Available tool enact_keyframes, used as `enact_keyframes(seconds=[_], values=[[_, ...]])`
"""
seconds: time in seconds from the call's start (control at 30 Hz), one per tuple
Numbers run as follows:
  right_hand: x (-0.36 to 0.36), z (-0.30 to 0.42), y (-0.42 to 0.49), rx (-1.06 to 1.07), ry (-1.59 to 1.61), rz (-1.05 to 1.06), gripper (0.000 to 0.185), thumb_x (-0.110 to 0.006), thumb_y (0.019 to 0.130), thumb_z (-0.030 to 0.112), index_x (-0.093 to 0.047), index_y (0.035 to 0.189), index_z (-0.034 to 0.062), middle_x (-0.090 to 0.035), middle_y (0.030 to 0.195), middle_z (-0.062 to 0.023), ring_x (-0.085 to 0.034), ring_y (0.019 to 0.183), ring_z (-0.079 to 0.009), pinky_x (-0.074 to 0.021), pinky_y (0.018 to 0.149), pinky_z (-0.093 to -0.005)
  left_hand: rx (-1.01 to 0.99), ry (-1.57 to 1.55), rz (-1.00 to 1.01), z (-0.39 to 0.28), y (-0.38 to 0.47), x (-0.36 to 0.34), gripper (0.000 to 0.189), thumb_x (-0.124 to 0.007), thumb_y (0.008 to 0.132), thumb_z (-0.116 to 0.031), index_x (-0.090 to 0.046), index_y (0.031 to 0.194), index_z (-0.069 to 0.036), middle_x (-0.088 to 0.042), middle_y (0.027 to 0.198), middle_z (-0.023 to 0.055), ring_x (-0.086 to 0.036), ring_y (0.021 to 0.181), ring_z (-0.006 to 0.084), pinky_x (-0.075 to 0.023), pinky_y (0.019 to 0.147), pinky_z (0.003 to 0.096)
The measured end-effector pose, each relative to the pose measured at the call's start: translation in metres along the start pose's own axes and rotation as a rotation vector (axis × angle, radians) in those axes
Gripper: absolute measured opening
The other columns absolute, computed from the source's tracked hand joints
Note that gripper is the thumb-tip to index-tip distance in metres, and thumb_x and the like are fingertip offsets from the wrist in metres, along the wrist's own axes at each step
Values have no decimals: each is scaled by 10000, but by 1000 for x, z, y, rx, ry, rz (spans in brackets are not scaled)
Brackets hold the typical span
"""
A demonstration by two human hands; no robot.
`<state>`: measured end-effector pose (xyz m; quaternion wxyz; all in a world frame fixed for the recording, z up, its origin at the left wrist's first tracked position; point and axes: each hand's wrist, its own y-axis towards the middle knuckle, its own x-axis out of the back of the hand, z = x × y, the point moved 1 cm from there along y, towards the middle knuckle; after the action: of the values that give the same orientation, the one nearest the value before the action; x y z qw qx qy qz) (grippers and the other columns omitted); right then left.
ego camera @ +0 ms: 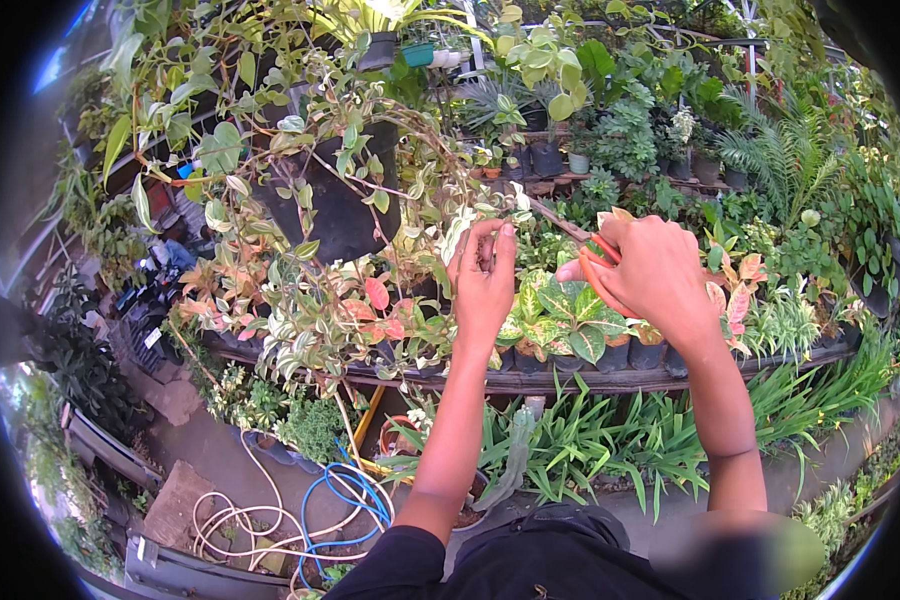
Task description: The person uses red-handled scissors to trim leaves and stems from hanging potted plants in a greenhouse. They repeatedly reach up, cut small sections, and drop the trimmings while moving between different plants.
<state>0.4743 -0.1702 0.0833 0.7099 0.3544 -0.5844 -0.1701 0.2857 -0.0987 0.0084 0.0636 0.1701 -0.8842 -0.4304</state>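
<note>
My right hand (pixel 652 270) grips a pair of scissors by their orange handles (pixel 598 262). Their metal blades (pixel 559 221) point up and left, towards trailing stems above my left hand. Fingers curled, my left hand (pixel 486 262) holds a thin stem with pale variegated leaves (pixel 459 231); part of that stem is hidden by the fingers. To the left hangs a black plant pot (pixel 337 195), with long vines of cream-and-green leaves (pixel 292 330) spilling around and below it. Whether the blades touch a stem, I cannot tell.
Behind my hands, a bench edge (pixel 525 381) carries several potted aglaonemas (pixel 570 311) and pink-leaved plants (pixel 375 300). Coiled beige (pixel 217 517) and blue hoses (pixel 311 517) lie on the ground at lower left. Strappy green plants (pixel 607 442) grow below the bench. More pots (pixel 547 159) stand on shelves beyond.
</note>
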Motion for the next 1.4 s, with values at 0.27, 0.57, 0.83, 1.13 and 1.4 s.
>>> enact_keyframes(seconds=[0.27,0.57,0.83,1.13,1.4], values=[[17,-18,-21,-58,670,722,782,-562,871,753,-668,748,-12,-591,573,-82,-615,484,-189,-499,480,-362,260,-571,116,15,0,5,188,-655,1002,-228,-641,1089,-62,-465,725,-79,-359,604,21,-315,545,205],[-22,-6,-23,-41,580,594,773,-531,901,737,-628,706,-4,-571,556,-104,-619,522,-269,-480,556,-402,316,-574,169,25,8,11,228,-695,979,-271,-650,1070,-66,-547,783,-73,-391,605,12,-320,536,204],[-34,-3,-15,57,379,472,681,-588,912,668,-621,718,16,-567,516,-66,-597,460,-178,-470,501,-339,249,-431,140,32,7,14,247,-677,993,-268,-645,1098,-47,-601,877,-38,-493,743,23,-392,660,202],[-31,-1,-17,58,452,529,678,-579,928,644,-610,690,10,-545,502,-73,-592,469,-226,-477,520,-373,229,-367,100,31,8,15,245,-652,1008,-259,-622,1121,-44,-530,780,-53,-427,641,33,-347,568,207],[-34,1,-16,-22,459,569,796,-524,880,766,-592,666,3,-537,557,-152,-581,572,-340,-452,599,-446,300,-355,116,35,7,16,335,-707,972,-301,-666,1128,-8,-685,1000,16,-605,922,72,-473,819,241]])
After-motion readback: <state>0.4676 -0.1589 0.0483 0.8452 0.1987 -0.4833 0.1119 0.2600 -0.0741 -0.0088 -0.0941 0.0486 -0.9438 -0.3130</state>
